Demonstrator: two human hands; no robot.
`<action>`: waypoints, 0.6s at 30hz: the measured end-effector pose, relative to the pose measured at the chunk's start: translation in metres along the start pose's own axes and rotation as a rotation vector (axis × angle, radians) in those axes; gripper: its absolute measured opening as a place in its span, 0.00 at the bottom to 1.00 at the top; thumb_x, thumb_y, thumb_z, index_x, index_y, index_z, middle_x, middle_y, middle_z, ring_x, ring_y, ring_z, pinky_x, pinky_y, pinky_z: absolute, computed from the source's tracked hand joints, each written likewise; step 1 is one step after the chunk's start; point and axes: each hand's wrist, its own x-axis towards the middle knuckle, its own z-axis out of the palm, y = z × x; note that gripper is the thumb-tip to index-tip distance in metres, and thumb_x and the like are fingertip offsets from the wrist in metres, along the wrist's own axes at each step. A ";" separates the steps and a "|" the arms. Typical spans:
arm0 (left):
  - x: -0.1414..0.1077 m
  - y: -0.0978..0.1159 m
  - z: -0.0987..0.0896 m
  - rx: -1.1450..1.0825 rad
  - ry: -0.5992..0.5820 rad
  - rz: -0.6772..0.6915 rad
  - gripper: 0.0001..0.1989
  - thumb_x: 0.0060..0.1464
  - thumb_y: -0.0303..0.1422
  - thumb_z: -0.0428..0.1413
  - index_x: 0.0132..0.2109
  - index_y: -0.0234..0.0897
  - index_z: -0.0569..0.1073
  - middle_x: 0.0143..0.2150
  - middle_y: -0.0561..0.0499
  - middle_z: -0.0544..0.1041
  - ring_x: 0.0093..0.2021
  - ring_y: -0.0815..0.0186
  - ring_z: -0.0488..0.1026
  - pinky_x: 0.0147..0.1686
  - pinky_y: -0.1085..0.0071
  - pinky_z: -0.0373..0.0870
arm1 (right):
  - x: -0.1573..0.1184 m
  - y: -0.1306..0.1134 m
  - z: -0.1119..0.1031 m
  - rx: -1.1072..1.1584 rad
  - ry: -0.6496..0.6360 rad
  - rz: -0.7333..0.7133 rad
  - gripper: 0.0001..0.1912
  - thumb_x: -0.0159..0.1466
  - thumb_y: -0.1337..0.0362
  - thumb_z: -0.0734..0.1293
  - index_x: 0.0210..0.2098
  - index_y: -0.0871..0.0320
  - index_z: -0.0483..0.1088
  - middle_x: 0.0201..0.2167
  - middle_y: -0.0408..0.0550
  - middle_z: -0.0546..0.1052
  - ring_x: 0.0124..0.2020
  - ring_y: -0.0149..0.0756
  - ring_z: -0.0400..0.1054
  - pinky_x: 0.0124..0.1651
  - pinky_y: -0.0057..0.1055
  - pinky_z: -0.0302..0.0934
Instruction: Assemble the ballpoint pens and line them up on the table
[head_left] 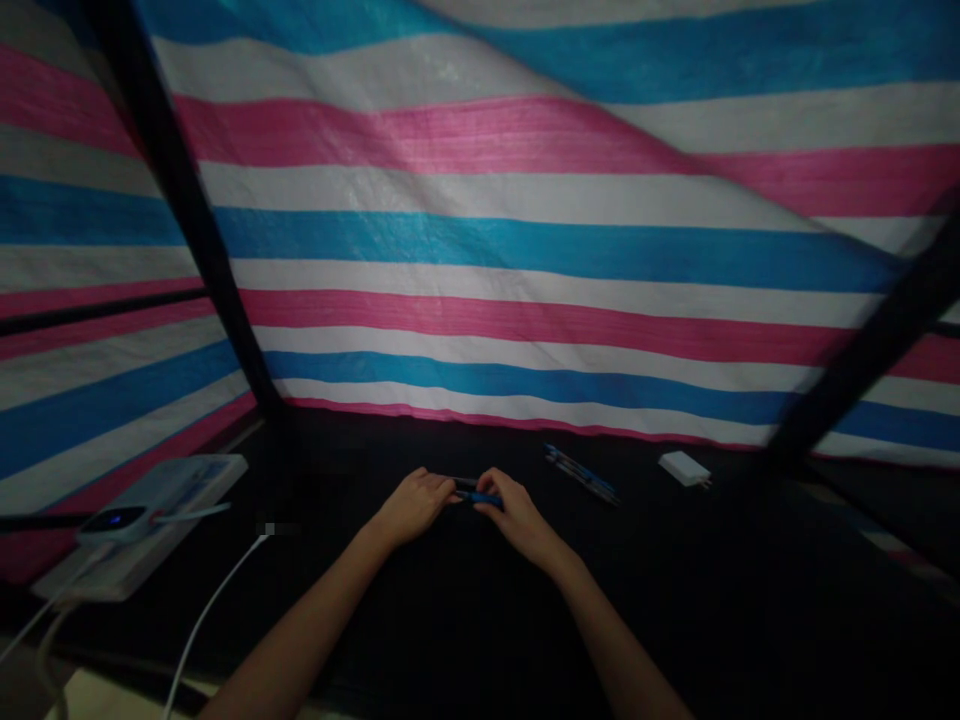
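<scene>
Over the black table, a blue pen (480,497) lies crosswise between my two hands. My left hand (418,508) has its fingers closed at the pen's left end. At the blue right end, my right hand (519,515) pinches the pen between thumb and fingers. A thin dark line runs just above the pen between the hands; the dim light hides what it is. To the right of my right hand, blue and clear pens (581,474) lie side by side on the table, apart from both hands.
A white charger (684,468) lies at the back right. On the left, a small device with a lit display (112,522) sits on a pale flat box (202,480). A white cable (214,600) crosses the table's left side. Striped sheeting (525,240) and dark posts (202,230) enclose the table.
</scene>
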 end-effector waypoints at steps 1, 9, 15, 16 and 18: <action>0.000 -0.001 -0.001 0.003 0.002 -0.006 0.10 0.61 0.33 0.42 0.36 0.34 0.65 0.32 0.50 0.73 0.33 0.65 0.70 0.34 0.68 0.57 | 0.000 -0.001 -0.002 -0.006 -0.027 0.029 0.05 0.58 0.67 0.61 0.35 0.57 0.64 0.28 0.42 0.70 0.29 0.30 0.65 0.34 0.28 0.58; 0.000 0.000 -0.003 0.007 0.017 0.009 0.12 0.62 0.33 0.40 0.34 0.34 0.64 0.31 0.50 0.72 0.32 0.66 0.70 0.33 0.69 0.57 | -0.001 -0.006 -0.014 -0.210 0.011 0.039 0.10 0.54 0.61 0.66 0.37 0.54 0.66 0.33 0.42 0.72 0.33 0.31 0.65 0.35 0.27 0.54; -0.001 -0.001 0.000 -0.005 0.026 -0.011 0.12 0.61 0.34 0.41 0.35 0.34 0.65 0.31 0.50 0.73 0.32 0.65 0.70 0.33 0.69 0.57 | -0.001 -0.005 -0.012 -0.197 0.016 0.042 0.09 0.58 0.60 0.63 0.37 0.54 0.66 0.34 0.42 0.73 0.35 0.31 0.66 0.36 0.27 0.54; -0.001 -0.001 0.000 -0.009 0.025 -0.011 0.12 0.61 0.34 0.41 0.35 0.35 0.65 0.31 0.50 0.73 0.32 0.65 0.70 0.33 0.69 0.57 | -0.001 -0.004 -0.012 -0.196 0.024 0.030 0.10 0.56 0.61 0.65 0.38 0.54 0.66 0.35 0.42 0.73 0.35 0.32 0.66 0.36 0.26 0.54; -0.001 0.000 0.000 -0.017 0.022 -0.001 0.12 0.61 0.34 0.41 0.35 0.34 0.65 0.32 0.50 0.73 0.32 0.66 0.70 0.33 0.69 0.57 | -0.001 -0.004 -0.012 -0.219 0.004 0.043 0.08 0.55 0.61 0.65 0.35 0.53 0.67 0.31 0.41 0.73 0.32 0.32 0.66 0.34 0.26 0.54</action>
